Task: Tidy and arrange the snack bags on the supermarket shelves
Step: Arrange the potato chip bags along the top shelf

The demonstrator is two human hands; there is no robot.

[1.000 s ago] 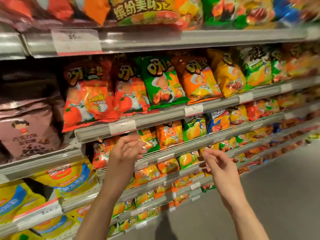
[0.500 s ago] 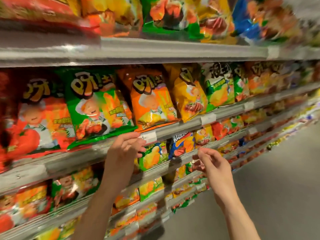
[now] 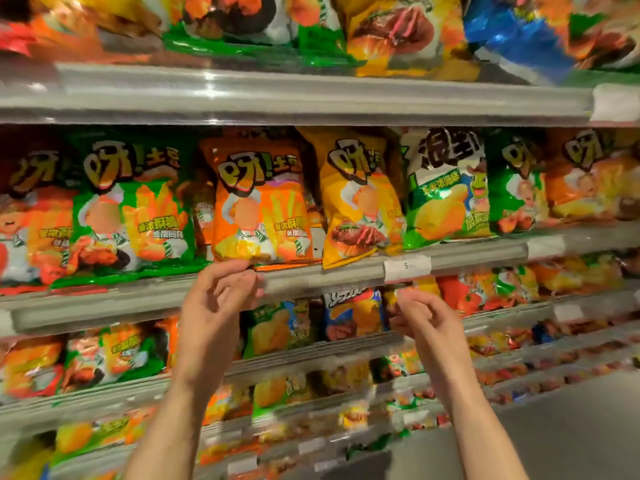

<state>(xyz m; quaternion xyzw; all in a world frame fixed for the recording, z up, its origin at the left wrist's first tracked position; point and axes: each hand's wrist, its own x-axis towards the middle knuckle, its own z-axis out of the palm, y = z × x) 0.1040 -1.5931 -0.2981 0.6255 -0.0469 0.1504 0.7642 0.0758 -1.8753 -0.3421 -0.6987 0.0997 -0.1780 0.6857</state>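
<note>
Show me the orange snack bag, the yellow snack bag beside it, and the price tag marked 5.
orange snack bag [image 3: 259,209]: head view, front panel.
yellow snack bag [image 3: 360,199]: head view, front panel.
price tag [image 3: 407,267]: head view, middle.

A: What colours on the middle shelf?
B: Grey rail, white price tag. A green bag, an orange bag and a yellow bag, all with orange-and-white lettering outlined in black
A: And above?
B: A shiny blue bag beside more yellow
</note>
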